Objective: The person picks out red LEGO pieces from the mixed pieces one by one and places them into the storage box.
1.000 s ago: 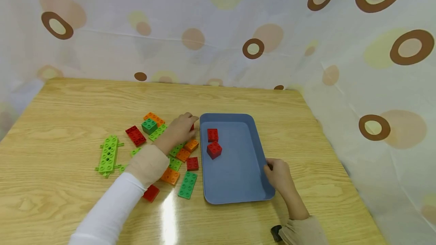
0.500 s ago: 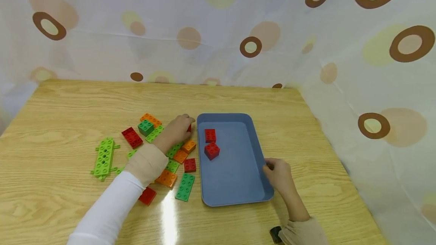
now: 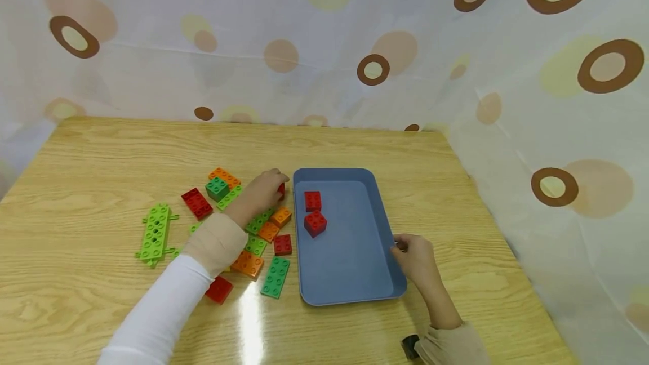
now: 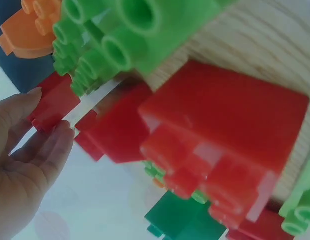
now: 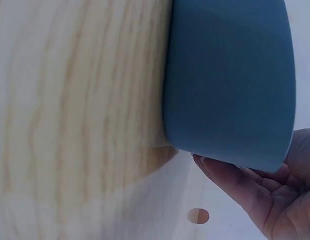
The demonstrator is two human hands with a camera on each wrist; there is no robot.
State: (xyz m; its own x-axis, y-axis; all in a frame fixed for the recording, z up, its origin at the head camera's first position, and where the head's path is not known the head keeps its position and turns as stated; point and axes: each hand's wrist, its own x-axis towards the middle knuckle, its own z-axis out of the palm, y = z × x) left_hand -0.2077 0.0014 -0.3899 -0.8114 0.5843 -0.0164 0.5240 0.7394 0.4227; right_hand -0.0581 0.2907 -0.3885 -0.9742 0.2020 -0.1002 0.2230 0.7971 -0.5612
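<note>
Just left of the blue tray [image 3: 350,269], my left hand [image 3: 261,193] pinches a red brick [image 3: 281,191] between thumb and fingers. The left wrist view shows this red brick [image 4: 54,102] held by its sides, near a light green brick [image 4: 89,55] and other red bricks [image 4: 235,115]. At the tray's right side, my right hand [image 3: 418,261] grips the rim. In the right wrist view its fingers [image 5: 230,180] hold the tray [image 5: 230,85] at the edge. Two red bricks [image 3: 315,223] lie inside the tray, toward its upper left.
Loose bricks lie left of the tray: an orange brick [image 3: 248,264], a flat green brick [image 3: 276,277], a dark green brick [image 3: 217,188] and several others. A light green wheel base [image 3: 155,234] lies farther left. A patterned curtain [image 3: 228,66] stands behind the wooden table [image 3: 101,308].
The head view has shifted slightly. Both hands stay almost in place, the left at the red brick and the right on the tray's rim.
</note>
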